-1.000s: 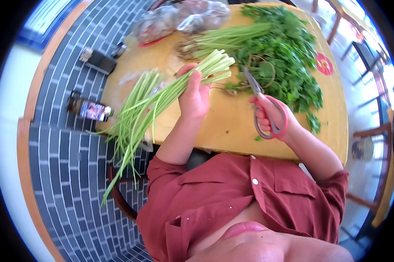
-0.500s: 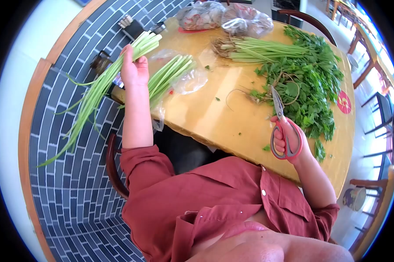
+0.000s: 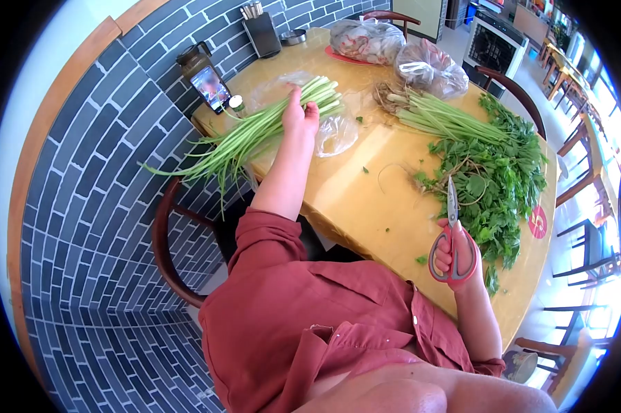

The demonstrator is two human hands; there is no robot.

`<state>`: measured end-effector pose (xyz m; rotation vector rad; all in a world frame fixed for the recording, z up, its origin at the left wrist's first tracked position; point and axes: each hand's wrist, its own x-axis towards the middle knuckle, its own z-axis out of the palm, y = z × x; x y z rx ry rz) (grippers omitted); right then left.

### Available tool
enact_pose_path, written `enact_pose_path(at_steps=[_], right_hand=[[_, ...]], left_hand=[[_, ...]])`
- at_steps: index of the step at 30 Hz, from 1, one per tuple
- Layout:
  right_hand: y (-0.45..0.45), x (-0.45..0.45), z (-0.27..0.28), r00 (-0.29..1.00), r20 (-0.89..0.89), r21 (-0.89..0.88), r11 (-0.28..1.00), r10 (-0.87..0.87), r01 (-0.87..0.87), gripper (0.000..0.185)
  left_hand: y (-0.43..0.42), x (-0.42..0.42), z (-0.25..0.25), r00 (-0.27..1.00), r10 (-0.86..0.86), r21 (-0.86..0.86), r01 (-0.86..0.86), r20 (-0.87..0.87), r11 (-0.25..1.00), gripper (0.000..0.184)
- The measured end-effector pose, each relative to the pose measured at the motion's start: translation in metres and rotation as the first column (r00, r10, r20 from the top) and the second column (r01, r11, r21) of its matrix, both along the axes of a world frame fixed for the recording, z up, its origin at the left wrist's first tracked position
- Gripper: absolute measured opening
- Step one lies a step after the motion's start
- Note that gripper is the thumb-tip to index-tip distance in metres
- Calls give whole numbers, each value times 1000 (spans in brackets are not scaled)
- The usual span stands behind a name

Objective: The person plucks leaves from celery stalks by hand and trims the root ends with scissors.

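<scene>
"Since the left hand (image 3: 301, 122) has swung away from the brick wall (image 3: 117, 151), where are the celery stalks (image 3: 245, 134)?"

"Over the surface's (image 3: 352, 199) left end, beside crumpled clear plastic (image 3: 336, 136), so they are apart from the leafy heap (image 3: 493, 182). This hand is half curled on them; if it grips, I cannot tell."

"And the right hand (image 3: 456, 256)?"

"It is wrapped around scissors (image 3: 453, 206) with red-and-grey handles. The stalks look smooth, slender and pale; the leaves are ragged, the surface glossy."
</scene>
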<state>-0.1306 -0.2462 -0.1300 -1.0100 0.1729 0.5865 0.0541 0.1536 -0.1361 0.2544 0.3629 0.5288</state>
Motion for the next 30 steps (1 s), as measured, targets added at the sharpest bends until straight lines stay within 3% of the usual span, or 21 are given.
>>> enact_pose_path(at_steps=[11,14,26,30], right_hand=[[2,-1,2,1000,10,9,1000,-6,6,31],[2,-2,4,1000,-12,13,1000,-11,11,32],[0,-2,1,1000,15,35,999,2,-2,34],[1,-3,2,1000,19,20,1000,2,-2,34]], left_hand=[[4,7,8,1000,-18,-144,16,-15,990,17],[-1,5,12,994,-26,-146,11,-105,989,19],[8,9,23,980,-29,-247,-22,-198,969,29],[20,11,13,992,-70,-211,47,-104,976,27]])
